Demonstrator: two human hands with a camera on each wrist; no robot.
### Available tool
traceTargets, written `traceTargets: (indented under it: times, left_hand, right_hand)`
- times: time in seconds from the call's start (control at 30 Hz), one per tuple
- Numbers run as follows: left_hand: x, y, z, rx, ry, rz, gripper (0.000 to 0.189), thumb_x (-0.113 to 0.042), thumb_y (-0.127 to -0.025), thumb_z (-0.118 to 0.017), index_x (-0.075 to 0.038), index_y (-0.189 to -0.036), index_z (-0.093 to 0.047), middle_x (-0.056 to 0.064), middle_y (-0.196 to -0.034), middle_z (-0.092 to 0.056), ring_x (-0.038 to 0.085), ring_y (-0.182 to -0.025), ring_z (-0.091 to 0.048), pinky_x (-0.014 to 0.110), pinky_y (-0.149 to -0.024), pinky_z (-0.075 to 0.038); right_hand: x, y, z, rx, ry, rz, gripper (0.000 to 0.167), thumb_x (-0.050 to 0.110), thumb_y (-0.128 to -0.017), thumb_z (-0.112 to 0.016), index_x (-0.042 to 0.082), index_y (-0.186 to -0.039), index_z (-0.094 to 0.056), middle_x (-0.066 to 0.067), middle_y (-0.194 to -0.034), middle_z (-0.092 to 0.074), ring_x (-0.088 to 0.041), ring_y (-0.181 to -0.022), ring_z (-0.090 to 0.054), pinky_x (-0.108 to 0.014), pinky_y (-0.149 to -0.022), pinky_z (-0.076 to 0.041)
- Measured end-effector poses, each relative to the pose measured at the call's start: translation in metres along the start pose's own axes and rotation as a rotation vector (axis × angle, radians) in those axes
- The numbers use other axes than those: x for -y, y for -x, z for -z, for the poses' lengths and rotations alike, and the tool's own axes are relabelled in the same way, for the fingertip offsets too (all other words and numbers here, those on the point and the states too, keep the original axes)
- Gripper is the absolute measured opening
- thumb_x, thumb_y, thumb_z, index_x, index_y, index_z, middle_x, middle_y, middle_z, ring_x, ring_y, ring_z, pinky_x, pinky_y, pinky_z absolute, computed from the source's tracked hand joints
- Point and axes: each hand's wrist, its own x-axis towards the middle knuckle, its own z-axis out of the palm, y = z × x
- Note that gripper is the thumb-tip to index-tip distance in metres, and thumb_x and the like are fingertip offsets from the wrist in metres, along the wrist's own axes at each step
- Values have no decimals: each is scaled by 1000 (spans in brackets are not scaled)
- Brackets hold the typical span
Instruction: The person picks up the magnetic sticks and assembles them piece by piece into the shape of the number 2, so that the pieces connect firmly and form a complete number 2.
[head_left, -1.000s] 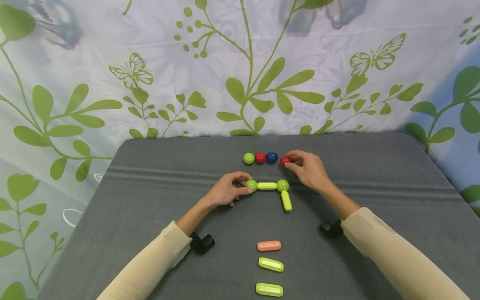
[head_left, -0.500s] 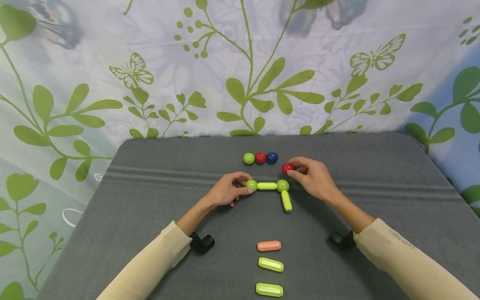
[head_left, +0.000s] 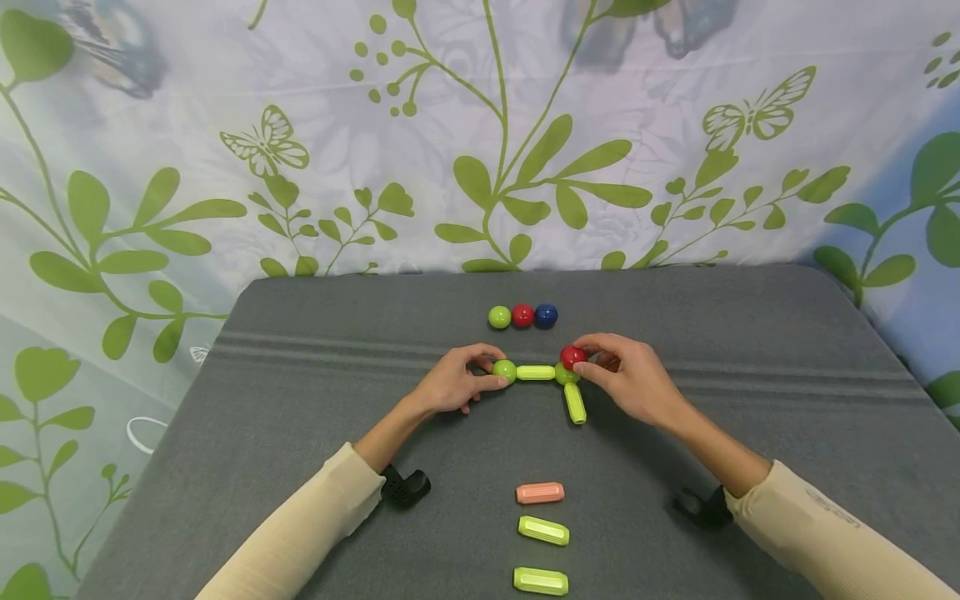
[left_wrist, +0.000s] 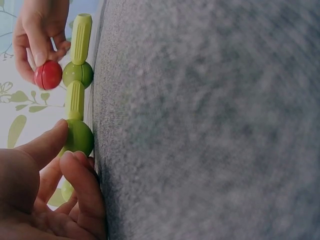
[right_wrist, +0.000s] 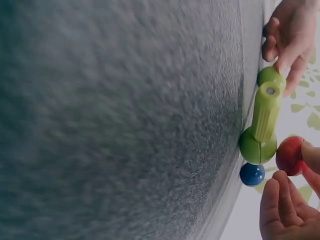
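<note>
My left hand pinches a green ball between thumb and fingers at the left end of a small chain. From that ball a yellow-green ribbed rod runs right to a second green ball. Another yellow-green rod sticks out from this one toward me, its free end showing a round metallic spot. Held by the fingertips of my right hand, a red ball hovers just over the second green ball, a narrow gap between them in the left wrist view.
Behind the chain a green ball, a red ball and a blue ball stand in a row. Nearer me lie an orange rod and two yellow-green rods on the grey table. A patterned cloth hangs behind.
My right hand has carried the red ball from beside the blue ball toward me, to over the chain's right green ball. The left hand has stayed on its ball.
</note>
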Motion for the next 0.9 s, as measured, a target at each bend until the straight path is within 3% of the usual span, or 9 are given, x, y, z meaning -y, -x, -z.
traceTargets:
  times: [0.47, 0.7, 0.9]
  left_hand:
    - [0, 0, -1, -4, -4, -5, 32, -19, -92, -73, -14, -122, -65, 8, -104, -61, 16, -60, -54, 31, -43, -47]
    - [-1, 0, -1, -4, -7, -4, 32, -20, -92, -73, -14, -122, -65, 8, -105, -61, 17, -61, -55, 31, -44, -47]
    - [0, 1, -1, -6, -4, 2, 32, -20, -92, -73, -14, -123, -65, 8, -107, -61, 17, -62, -55, 31, -45, -47]
  right_hand:
    - [8, 37, 5, 67, -10, 93, 24, 12, -89, -75, 13, -113, -71, 7, -98, -66, -8, -73, -57, -29, -67, -50]
    - [11, 51, 7, 78, -39, 89, 22, 16, -91, -74, 19, -112, -71, 11, -98, -66, -7, -72, -57, -27, -65, -49]
    - [10, 58, 5, 136, -60, 82, 23, 19, -91, -74, 20, -114, -70, 12, -98, -65, -6, -73, -58, -28, -65, -50]
